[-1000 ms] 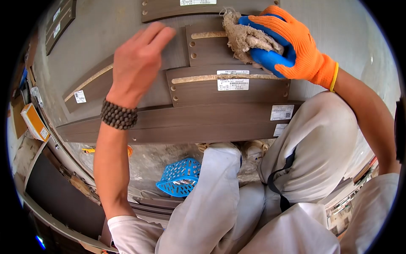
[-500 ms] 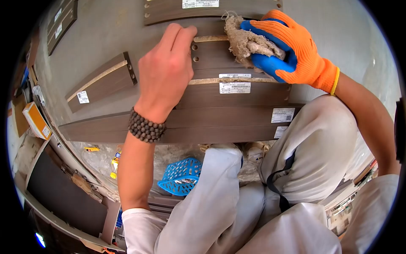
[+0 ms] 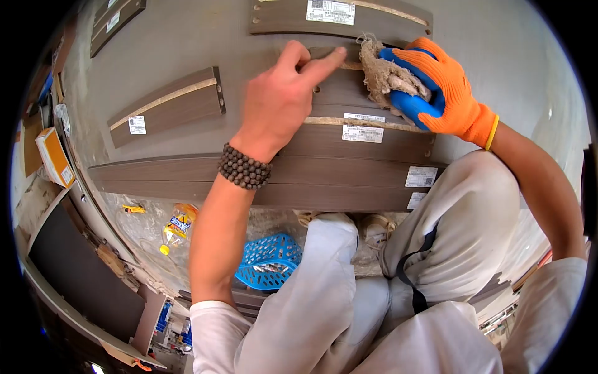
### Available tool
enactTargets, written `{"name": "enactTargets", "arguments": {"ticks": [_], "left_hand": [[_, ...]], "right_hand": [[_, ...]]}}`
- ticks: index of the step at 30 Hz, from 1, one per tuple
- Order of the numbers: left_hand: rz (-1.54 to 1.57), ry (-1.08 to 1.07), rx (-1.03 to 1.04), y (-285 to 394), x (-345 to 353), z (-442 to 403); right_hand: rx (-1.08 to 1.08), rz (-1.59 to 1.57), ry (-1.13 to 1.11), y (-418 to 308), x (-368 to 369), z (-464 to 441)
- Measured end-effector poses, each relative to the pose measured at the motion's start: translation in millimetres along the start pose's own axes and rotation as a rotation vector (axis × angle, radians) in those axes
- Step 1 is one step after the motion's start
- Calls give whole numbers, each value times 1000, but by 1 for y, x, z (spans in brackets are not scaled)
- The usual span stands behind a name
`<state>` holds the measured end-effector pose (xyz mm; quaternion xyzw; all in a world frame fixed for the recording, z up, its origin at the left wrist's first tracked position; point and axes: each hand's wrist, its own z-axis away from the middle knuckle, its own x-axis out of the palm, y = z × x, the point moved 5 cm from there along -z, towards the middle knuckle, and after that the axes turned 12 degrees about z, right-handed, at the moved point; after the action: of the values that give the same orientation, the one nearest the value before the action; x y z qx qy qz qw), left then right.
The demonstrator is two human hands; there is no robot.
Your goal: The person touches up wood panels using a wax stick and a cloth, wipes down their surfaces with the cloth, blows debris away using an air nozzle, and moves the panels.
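Note:
My left hand point(image 3: 280, 96) is bare, with a dark beaded bracelet at the wrist. Its index finger stretches out over the upper edge of a brown wood-grain panel point(image 3: 342, 87), the other fingers curl under, and nothing shows in its grasp. An orange knit glove with a blue coated palm covers my right hand point(image 3: 445, 90). It is closed around a frayed beige rag point(image 3: 389, 78), held against the panel's right part and hiding some of it. Below lies another panel with a pale bare edge point(image 3: 324, 121) and a white label point(image 3: 362, 134).
More brown pieces lie around: a curved one point(image 3: 168, 106) at left, another point(image 3: 374, 22) above, and long boards point(image 3: 336, 187) below with labels. On the floor are a blue basket point(image 3: 268, 252) holding small items and a yellow-capped bottle point(image 3: 179, 225). An orange-white box point(image 3: 55, 156) stands at far left.
My left hand has moved right along the panel, its index finger now extended instead of bunched with the others. The right hand keeps the rag; the view has shifted slightly.

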<state>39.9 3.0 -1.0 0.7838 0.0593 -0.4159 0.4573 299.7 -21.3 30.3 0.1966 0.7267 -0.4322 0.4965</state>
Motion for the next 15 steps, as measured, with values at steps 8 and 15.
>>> {"name": "enactTargets", "arguments": {"ticks": [8,15], "left_hand": [[366,281,-310,-10,-12,-5],[526,147,-693,-25,-11,-20]], "right_hand": [[-7,8,26,-5,0,-1],[-18,-14,51,-4,-1,-1]]}}
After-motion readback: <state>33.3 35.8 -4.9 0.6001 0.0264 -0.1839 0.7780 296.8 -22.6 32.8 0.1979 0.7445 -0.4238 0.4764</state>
